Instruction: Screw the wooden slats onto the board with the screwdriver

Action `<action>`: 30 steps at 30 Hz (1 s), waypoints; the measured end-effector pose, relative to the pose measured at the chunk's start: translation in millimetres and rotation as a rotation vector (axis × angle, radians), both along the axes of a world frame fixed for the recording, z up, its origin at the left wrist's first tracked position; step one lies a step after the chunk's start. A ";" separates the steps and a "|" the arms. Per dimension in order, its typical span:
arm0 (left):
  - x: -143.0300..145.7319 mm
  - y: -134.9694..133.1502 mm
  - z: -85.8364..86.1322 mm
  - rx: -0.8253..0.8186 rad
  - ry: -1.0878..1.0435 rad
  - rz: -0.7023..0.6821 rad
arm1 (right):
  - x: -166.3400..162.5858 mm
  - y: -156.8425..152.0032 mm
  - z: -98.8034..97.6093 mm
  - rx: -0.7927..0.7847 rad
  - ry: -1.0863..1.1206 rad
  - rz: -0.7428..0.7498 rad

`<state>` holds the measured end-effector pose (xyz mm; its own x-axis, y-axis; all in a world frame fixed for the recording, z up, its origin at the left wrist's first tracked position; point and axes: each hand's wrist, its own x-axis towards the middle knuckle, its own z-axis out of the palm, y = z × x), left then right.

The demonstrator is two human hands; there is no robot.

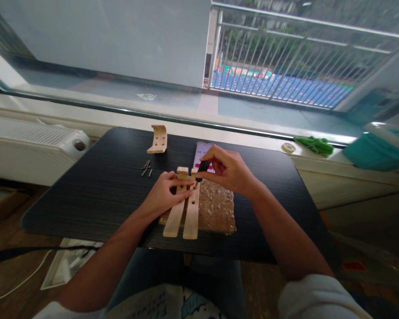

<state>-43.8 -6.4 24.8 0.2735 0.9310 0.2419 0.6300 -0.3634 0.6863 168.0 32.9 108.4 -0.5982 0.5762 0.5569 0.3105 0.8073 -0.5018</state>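
Note:
My right hand (231, 172) grips the black handle of a small screwdriver (203, 167), fingers closed around its top. The tool's tip points down at a hole in the right one of two pale wooden pieces (191, 217). My left hand (173, 191) reaches across both pieces from the left, its thumb and fingers pressing near the screwdriver's tip. A screw under the tip is too small to make out surely. Beneath the wood lies a brown, rough-textured block (217, 206). The left wooden piece (174, 221) also has holes, partly covered by my fingers.
Several loose screws (146, 168) lie on the dark table (86, 190), left of my hands. Behind them stands a curved wooden part (158, 141) with holes. A phone (199, 153) lies behind my right hand. On the sill are a tape roll (288, 147) and green cloth (315, 145).

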 end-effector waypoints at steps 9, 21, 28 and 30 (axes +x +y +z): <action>0.2 0.5 0.0 -0.009 -0.004 0.003 | -2.0 0.2 -1.4 0.010 -0.005 -0.037; -0.7 1.0 -1.9 0.000 0.008 -0.006 | -4.3 -2.0 -3.7 -0.021 -0.011 -0.070; 0.2 1.1 -0.4 0.008 0.002 -0.003 | -5.3 -2.3 -7.1 -0.010 0.003 -0.044; 0.4 1.0 0.3 0.005 0.001 -0.001 | -4.9 -2.0 -7.2 0.006 0.012 -0.026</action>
<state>-43.5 -5.4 25.1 0.2750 0.9294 0.2461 0.6299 -0.3675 0.6842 163.2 30.9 101.2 -0.5760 0.5885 0.5674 0.3257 0.8018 -0.5011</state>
